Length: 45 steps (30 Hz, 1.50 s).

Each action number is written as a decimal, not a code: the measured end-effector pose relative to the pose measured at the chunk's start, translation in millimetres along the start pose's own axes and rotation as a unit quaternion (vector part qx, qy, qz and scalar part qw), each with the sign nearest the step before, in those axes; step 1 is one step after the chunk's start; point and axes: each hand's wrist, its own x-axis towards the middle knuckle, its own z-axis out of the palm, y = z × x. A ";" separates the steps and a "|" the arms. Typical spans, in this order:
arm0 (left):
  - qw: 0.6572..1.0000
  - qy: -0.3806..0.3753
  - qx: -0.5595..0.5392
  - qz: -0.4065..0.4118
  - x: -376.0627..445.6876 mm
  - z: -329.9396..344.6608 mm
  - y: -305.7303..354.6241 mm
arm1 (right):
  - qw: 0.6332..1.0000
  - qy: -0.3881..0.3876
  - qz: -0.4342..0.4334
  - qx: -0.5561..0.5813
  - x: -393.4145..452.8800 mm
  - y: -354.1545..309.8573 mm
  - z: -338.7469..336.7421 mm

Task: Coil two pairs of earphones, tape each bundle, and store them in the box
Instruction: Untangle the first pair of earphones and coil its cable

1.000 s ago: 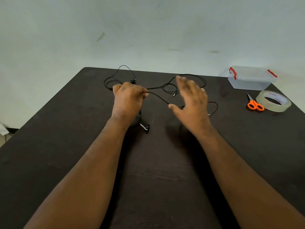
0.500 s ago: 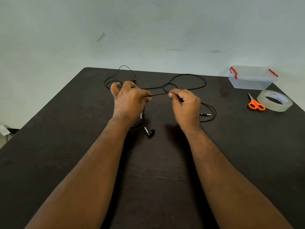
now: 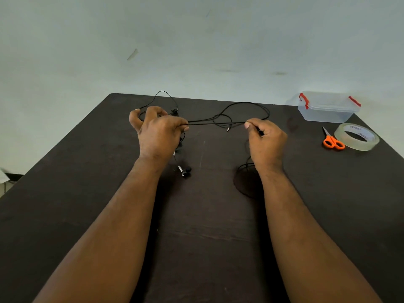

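Observation:
A black earphone cable (image 3: 215,123) is stretched taut between my two hands above the dark table (image 3: 87,171). My left hand (image 3: 157,133) pinches one end of that stretch; an earbud (image 3: 185,171) dangles below it onto the table. My right hand (image 3: 265,142) pinches the other end, and slack cable (image 3: 240,171) loops down beneath it. More black earphone wire (image 3: 247,104) lies in loose loops behind the hands, with another earbud (image 3: 175,110) at the back left. A clear plastic box (image 3: 325,108) with red clips stands at the far right.
Orange-handled scissors (image 3: 332,141) lie beside a roll of clear tape (image 3: 356,136) at the right edge, just in front of the box. A pale wall rises behind the table. The floor shows past the table's left edge.
My right hand closed on the cable, then slid right, drawing the wire straight between both hands. The left hand stayed where it was, still gripping.

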 end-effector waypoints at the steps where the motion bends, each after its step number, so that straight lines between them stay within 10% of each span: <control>1: 1.000 0.003 0.001 0.001 -0.4 0.7 0.8 | 1.000 0.002 0.005 -0.004 -0.4 0.6 0.1; 6: 1.000 0.006 0.000 -0.016 -8.6 4.7 16.8 | 0.988 -0.082 0.099 -0.087 -3.3 0.5 4.3; 9: 1.000 -0.002 -0.004 -0.007 -10.9 6.9 26.3 | 0.958 -0.145 -0.049 -0.242 -13.0 -12.5 15.3; 12: 0.998 -0.012 0.000 0.055 -12.8 7.9 31.5 | 0.961 -0.167 -0.155 -0.157 -24.7 -27.1 35.5; 17: 0.996 -0.013 0.000 0.087 -13.2 7.6 34.6 | 0.985 -0.147 -0.095 0.006 -28.3 -25.0 43.5; 45: 1.000 0.000 0.014 -0.005 -6.2 5.9 9.9 | 0.997 -0.024 0.058 0.053 -0.4 -6.4 4.5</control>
